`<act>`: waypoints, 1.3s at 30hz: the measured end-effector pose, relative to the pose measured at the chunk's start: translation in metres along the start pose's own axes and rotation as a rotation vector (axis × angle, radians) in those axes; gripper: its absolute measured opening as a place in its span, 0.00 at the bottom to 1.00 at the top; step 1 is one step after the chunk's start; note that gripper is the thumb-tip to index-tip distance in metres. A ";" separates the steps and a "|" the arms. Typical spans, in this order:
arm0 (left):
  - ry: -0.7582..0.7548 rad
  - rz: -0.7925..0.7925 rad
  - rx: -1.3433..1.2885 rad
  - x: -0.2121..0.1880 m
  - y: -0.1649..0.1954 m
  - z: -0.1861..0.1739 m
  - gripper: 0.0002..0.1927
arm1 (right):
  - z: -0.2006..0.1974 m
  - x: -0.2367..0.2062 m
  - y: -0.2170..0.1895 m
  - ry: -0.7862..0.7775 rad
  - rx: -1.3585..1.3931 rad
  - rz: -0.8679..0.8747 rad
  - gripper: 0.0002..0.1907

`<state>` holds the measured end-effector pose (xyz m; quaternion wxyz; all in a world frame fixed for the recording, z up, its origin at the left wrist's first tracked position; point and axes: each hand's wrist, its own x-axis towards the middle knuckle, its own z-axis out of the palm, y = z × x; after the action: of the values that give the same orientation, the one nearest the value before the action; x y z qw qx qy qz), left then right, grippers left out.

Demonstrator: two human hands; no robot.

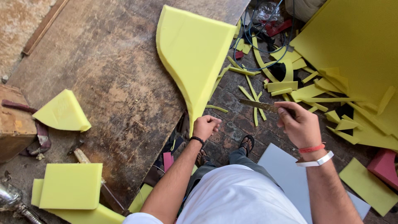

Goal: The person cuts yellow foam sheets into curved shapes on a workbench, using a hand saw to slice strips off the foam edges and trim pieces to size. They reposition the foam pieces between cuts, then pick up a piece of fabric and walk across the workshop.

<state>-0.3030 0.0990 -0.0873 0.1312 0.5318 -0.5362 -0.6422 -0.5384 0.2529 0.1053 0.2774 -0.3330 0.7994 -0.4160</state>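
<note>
Left hand (206,125) grips the curve-cut yellow foam slab (195,54) on the worktop (107,62), right hand (299,124) clasps a knife (259,105); offcuts (286,85) litter the floor, trimming seemingly well advanced.

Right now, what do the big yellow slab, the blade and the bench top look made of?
Large curved yellow slab: soft foam by the look, matte, thick porous cut edge. Long thin blade in the right hand: probably steel, dull grey, worn. Dark bench top: seemingly wood, rough, stained and scratched, no finish.
</note>
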 end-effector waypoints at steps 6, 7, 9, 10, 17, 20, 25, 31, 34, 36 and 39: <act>-0.026 0.224 0.370 0.013 0.049 0.059 0.20 | -0.065 0.025 0.051 0.123 0.219 0.047 0.10; -0.025 0.245 0.404 0.018 0.056 0.067 0.21 | -0.075 0.030 0.061 0.130 0.263 0.030 0.10; -0.016 0.282 0.468 0.031 0.068 0.081 0.22 | -0.094 0.039 0.083 0.121 0.299 0.047 0.10; -0.033 0.253 0.447 0.037 0.073 0.089 0.20 | -0.101 0.043 0.093 0.115 0.318 0.055 0.10; -0.025 0.404 0.314 0.076 0.103 0.116 0.40 | -0.125 0.076 0.132 0.056 0.359 0.119 0.11; 0.049 0.374 0.385 0.083 0.113 0.097 0.38 | -0.113 0.091 0.123 0.033 0.409 0.028 0.12; 0.238 0.121 0.404 0.083 0.115 0.044 0.35 | -0.074 0.110 0.081 0.188 0.409 -0.201 0.17; 0.400 0.155 0.510 0.093 0.103 -0.008 0.38 | -0.037 0.156 0.027 0.045 0.492 -0.211 0.18; 0.360 0.089 0.737 0.105 0.108 -0.014 0.48 | -0.026 0.176 0.008 0.001 0.534 -0.122 0.17; 0.269 0.079 0.937 0.113 0.113 -0.015 0.57 | -0.018 0.184 -0.003 0.041 0.504 -0.114 0.17; 0.220 0.075 1.037 0.124 0.114 -0.022 0.61 | -0.006 0.193 -0.019 0.102 0.466 -0.098 0.17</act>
<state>-0.3798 -0.0493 -0.0574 -0.0706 0.5715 -0.7851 -0.2282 -0.6576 0.0997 0.0920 0.2857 -0.2771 0.6777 -0.6184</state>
